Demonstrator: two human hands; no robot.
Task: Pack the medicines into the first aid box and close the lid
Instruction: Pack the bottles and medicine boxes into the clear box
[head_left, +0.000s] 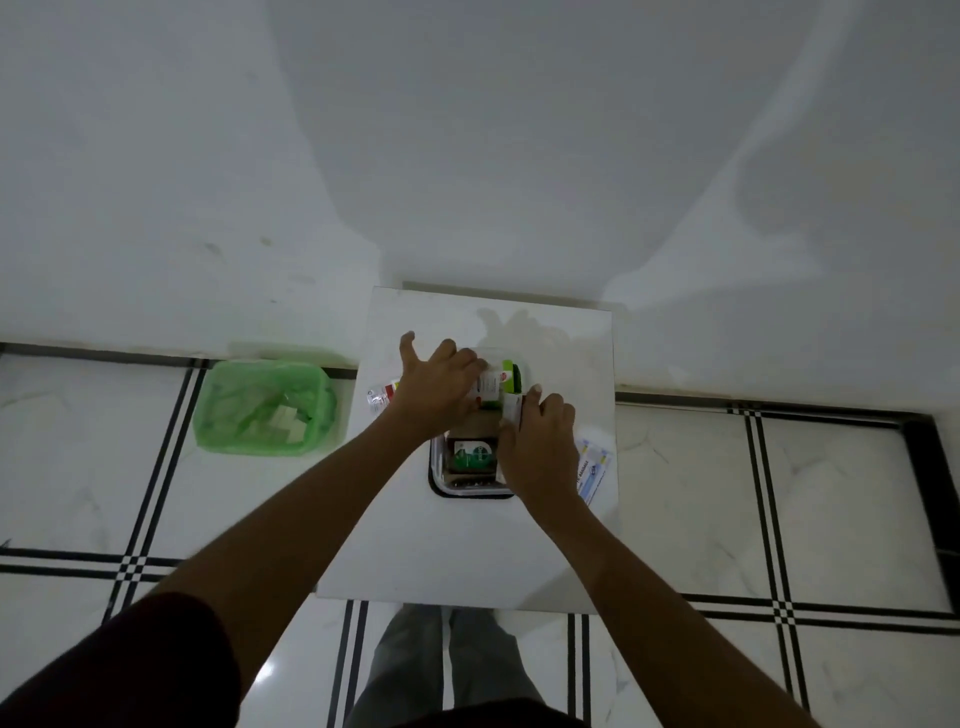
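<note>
The first aid box (440, 486), clear with a dark rim, stands open on the small white table (467, 551). Inside it lies a green-labelled packet (471, 454). My left hand (439, 387) holds a white medicine carton (488, 387) over the far end of the box, beside a green pack (511, 376). My right hand (537, 447) grips a small white carton (511, 408) at the box's right side. The clear lid is hard to make out behind the hands.
A red and white packet (378, 399) lies at the table's left edge. A blue and white bandage pack (595, 467) sits at the right edge. A green bin (265, 408) with paper scraps stands on the tiled floor to the left. My legs are below the table.
</note>
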